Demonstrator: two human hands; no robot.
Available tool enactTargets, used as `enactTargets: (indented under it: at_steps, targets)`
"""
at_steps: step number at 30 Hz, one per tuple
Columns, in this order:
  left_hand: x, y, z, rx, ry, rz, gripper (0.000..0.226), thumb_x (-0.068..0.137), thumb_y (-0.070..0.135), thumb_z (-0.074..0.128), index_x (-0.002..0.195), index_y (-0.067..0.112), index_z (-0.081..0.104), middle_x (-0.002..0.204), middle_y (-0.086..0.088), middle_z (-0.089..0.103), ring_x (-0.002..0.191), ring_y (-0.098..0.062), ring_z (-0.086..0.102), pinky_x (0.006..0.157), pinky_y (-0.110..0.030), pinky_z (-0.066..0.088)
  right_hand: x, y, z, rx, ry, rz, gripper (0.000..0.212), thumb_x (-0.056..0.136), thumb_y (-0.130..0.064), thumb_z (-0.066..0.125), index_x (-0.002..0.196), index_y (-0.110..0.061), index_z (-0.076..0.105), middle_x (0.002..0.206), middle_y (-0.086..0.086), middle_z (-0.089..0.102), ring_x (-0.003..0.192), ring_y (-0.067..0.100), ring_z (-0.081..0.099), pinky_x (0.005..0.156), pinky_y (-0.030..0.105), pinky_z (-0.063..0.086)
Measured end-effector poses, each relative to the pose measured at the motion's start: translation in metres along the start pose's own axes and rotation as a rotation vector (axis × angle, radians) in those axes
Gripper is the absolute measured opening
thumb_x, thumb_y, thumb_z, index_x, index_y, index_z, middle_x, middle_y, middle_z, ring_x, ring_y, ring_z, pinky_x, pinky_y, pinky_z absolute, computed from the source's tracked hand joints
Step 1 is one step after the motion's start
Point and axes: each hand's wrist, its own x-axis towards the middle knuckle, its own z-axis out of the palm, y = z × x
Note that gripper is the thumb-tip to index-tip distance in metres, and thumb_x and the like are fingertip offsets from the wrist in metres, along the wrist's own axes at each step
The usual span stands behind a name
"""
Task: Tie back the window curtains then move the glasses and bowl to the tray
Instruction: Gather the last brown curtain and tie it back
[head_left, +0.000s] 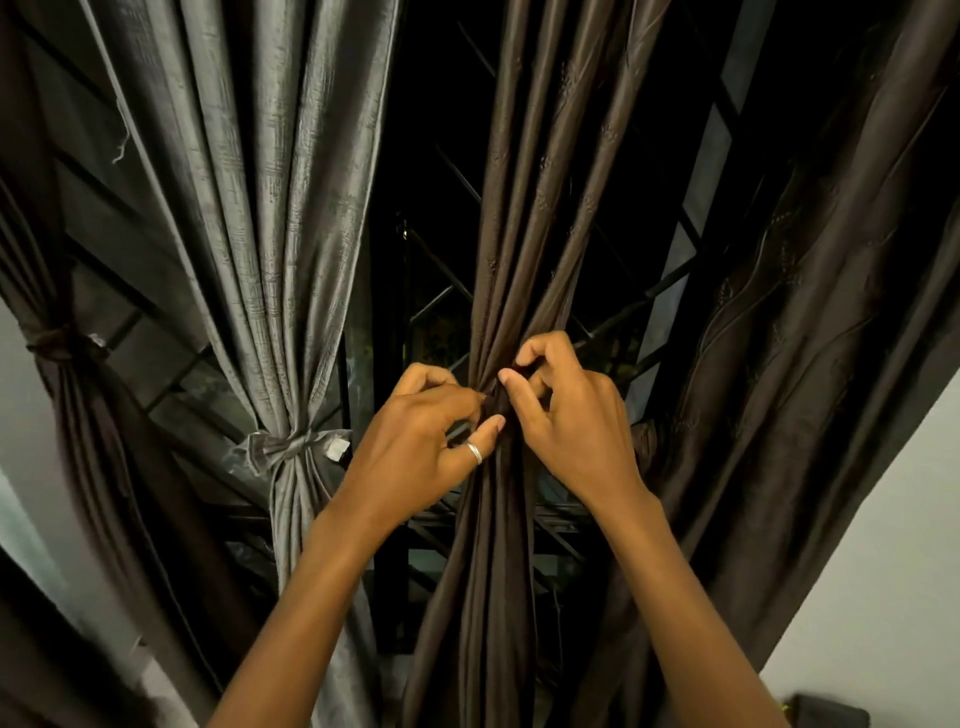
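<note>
The left hand (415, 441) and right hand (566, 415) are meeting on the gathered waist of the middle curtain (519, 234), one at each side. A tied curtain (280, 260) is hanging to its left and another curtain (805, 312) to its right, with the window grille (558, 519) standing behind all three.

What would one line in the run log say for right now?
step: tying back brown curtain | left hand: pinches its gathered folds | right hand: pinches same bunch | grey curtain: already tied back
</note>
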Motion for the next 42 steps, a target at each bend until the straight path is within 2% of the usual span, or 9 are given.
enactTargets:
  at_steps: [3,8,16,22,27,30,34,37,42]
  targets:
    - [-0.001,0.005,0.002,0.154,0.081,0.103,0.018,0.094,0.032,0.069,0.089,0.015,0.071,0.108,0.006,0.071,0.109,-0.018,0.053,0.086,-0.025,0.049,0.002,0.001,-0.001,-0.065,-0.001,0.0,0.011,0.098,-0.037,0.063,0.101,-0.029,0.057,0.067,-0.013,0.063,0.054,0.004,0.056,0.045,0.025,0.043]
    - [-0.004,0.012,0.008,0.242,0.101,0.117,0.016,0.097,0.023,0.067,0.099,0.008,0.072,0.113,-0.002,0.07,0.108,-0.021,0.058,0.079,-0.04,0.054,-0.002,-0.002,-0.003,-0.124,-0.065,-0.024,0.023,0.102,-0.042,0.055,0.101,-0.025,0.069,0.084,-0.009,0.069,0.072,0.01,0.066,0.057,0.033,0.053]
    - [-0.005,0.009,0.009,0.231,0.141,0.099,0.015,0.098,0.024,0.066,0.095,0.01,0.071,0.108,0.001,0.071,0.103,-0.021,0.06,0.075,-0.041,0.049,-0.017,-0.009,-0.001,-0.197,-0.25,0.037,0.028,0.089,-0.042,0.05,0.105,-0.023,0.063,0.103,-0.01,0.039,0.073,0.008,0.051,0.055,0.027,0.048]
    - [-0.004,0.013,0.012,0.106,0.121,0.02,0.016,0.097,0.021,0.066,0.09,0.007,0.07,0.105,0.0,0.071,0.102,-0.022,0.061,0.078,-0.044,0.052,-0.017,-0.005,0.0,-0.212,-0.397,0.032,0.028,0.083,-0.029,0.063,0.104,-0.016,0.048,0.115,-0.004,0.028,0.086,0.015,0.049,0.063,0.033,0.054]
    - [-0.002,0.011,0.012,-0.147,0.087,-0.11,0.017,0.099,0.024,0.063,0.089,0.011,0.067,0.103,0.004,0.068,0.093,-0.01,0.062,0.075,-0.03,0.052,-0.014,-0.003,0.0,-0.204,-0.36,0.01,0.032,0.088,-0.031,0.075,0.104,-0.015,0.052,0.11,-0.006,0.031,0.085,0.013,0.049,0.069,0.028,0.047]
    - [-0.001,0.01,0.013,-0.311,0.094,-0.214,0.016,0.099,0.022,0.064,0.083,0.022,0.062,0.099,0.006,0.066,0.082,-0.014,0.064,0.063,-0.037,0.051,-0.012,-0.002,0.001,-0.192,-0.334,-0.017,0.027,0.092,-0.033,0.071,0.1,-0.014,0.054,0.104,-0.008,0.028,0.079,0.008,0.04,0.069,0.023,0.037]
    - [-0.002,0.006,0.014,-0.367,0.091,-0.295,0.018,0.098,0.019,0.064,0.082,0.014,0.067,0.099,0.007,0.066,0.091,-0.013,0.066,0.07,-0.043,0.054,-0.016,-0.004,0.003,-0.162,-0.296,-0.056,0.025,0.098,-0.038,0.06,0.103,-0.013,0.056,0.105,-0.006,0.033,0.08,0.007,0.04,0.067,0.023,0.039]
    - [-0.002,0.006,0.012,-0.414,0.085,-0.326,0.018,0.098,0.017,0.064,0.082,0.012,0.068,0.099,0.007,0.066,0.095,-0.012,0.066,0.077,-0.034,0.055,-0.02,-0.006,0.004,-0.16,-0.282,-0.065,0.026,0.102,-0.039,0.053,0.109,-0.014,0.057,0.11,-0.005,0.035,0.08,0.008,0.047,0.067,0.025,0.047]
    - [-0.002,0.007,0.011,-0.404,0.095,-0.343,0.018,0.098,0.016,0.064,0.08,0.012,0.066,0.098,0.007,0.065,0.091,-0.011,0.065,0.073,-0.015,0.049,-0.029,-0.009,0.006,-0.085,-0.216,-0.024,0.029,0.104,-0.034,0.049,0.124,-0.015,0.056,0.123,-0.005,0.041,0.088,0.016,0.061,0.072,0.034,0.057]
